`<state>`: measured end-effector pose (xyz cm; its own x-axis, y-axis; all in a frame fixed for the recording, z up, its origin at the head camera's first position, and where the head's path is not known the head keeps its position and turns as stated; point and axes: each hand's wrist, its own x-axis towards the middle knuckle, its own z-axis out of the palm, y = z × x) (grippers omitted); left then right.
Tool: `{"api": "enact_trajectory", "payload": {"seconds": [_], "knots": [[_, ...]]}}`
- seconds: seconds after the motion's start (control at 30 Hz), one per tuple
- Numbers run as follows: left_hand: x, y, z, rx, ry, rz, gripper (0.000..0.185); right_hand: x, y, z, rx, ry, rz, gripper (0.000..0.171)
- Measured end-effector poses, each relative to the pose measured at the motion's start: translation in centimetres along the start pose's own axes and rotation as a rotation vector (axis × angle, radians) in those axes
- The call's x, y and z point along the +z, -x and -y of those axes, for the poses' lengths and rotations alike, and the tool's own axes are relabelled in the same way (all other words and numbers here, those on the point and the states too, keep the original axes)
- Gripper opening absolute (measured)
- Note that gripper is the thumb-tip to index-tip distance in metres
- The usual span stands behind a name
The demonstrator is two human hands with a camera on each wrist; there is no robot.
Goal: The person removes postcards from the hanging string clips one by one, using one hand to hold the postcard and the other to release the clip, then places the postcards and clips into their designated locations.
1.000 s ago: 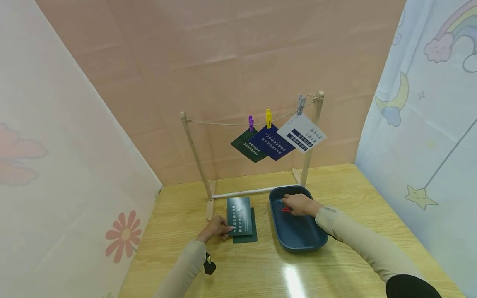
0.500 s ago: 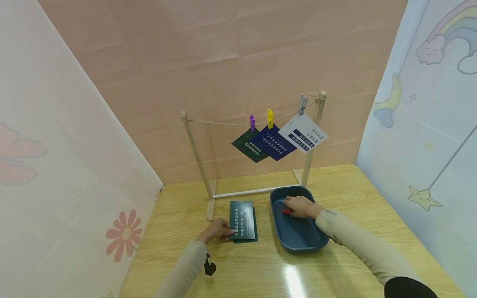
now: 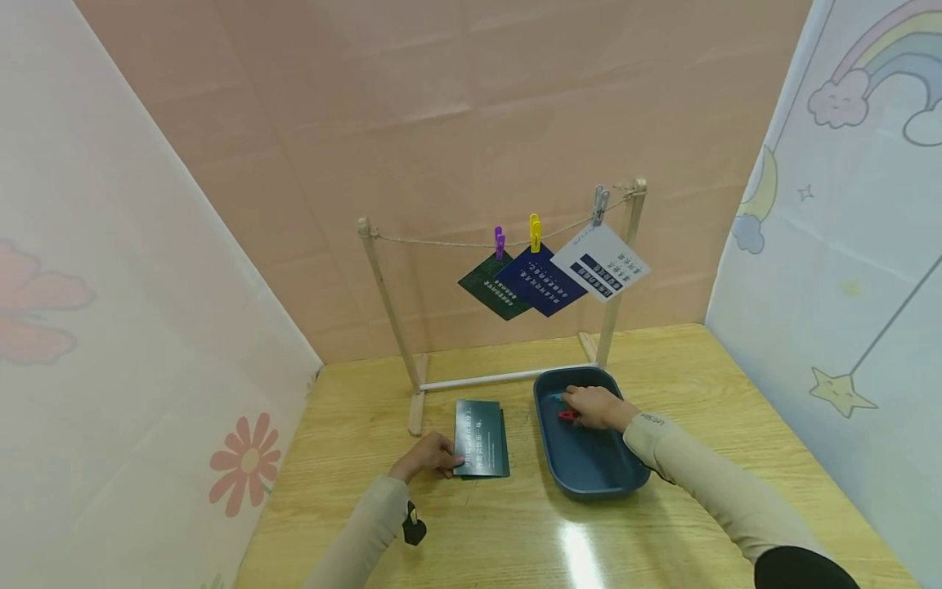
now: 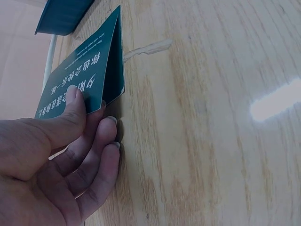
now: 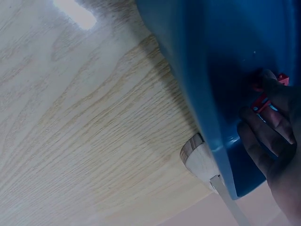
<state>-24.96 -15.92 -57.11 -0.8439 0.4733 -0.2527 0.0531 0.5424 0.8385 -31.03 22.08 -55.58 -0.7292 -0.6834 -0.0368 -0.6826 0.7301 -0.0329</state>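
Observation:
My left hand (image 3: 429, 456) pinches a dark green card (image 3: 476, 438) with white writing by its left edge, the thumb on top in the left wrist view. A second green card (image 3: 505, 446) lies beneath it, mostly hidden. Inside a blue bin (image 3: 598, 492), my right hand (image 3: 594, 406) holds a red clothespin (image 5: 260, 102) between thumb and fingers. Part of that clothespin is hidden by the fingers. A small light-blue piece (image 3: 557, 397) shows beside the hand in the bin.
Behind stands a wooden rack (image 3: 388, 303) with a string. From it hang a green card (image 3: 491, 288), a navy card (image 3: 543, 282) and a white card (image 3: 599, 263), on purple, yellow and grey clothespins. Fabric walls (image 3: 478, 123) enclose the table (image 3: 500, 540).
The held card has slid toward me and slightly right, covering more of the card below. My right hand stays in the bin with the red clothespin, almost unmoved.

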Motion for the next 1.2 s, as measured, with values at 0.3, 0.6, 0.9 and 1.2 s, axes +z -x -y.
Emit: {"api": "enact_trajectory", "payload": {"seconds": [0.3, 0.6, 0.9, 1.2], "knots": [[0.1, 0.1, -0.1, 0.014, -0.024, 0.003, 0.024, 0.4, -0.2, -0.2, 0.029, 0.006, 0.023, 0.028], [0.4, -0.1, 0.4, 0.033, -0.032, -0.003, 0.019, 0.6, -0.4, -0.3, 0.029, 0.010, 0.000, 0.025], [0.5, -0.4, 0.6, 0.033, -0.063, -0.035, 0.020, 0.8, -0.7, -0.6, 0.036, -0.001, -0.052, 0.028], [0.8, -0.1, 0.3, 0.052, -0.099, -0.045, 0.021, 1.3, -1.0, -0.5, 0.027, -0.063, -0.095, 0.029]]}}
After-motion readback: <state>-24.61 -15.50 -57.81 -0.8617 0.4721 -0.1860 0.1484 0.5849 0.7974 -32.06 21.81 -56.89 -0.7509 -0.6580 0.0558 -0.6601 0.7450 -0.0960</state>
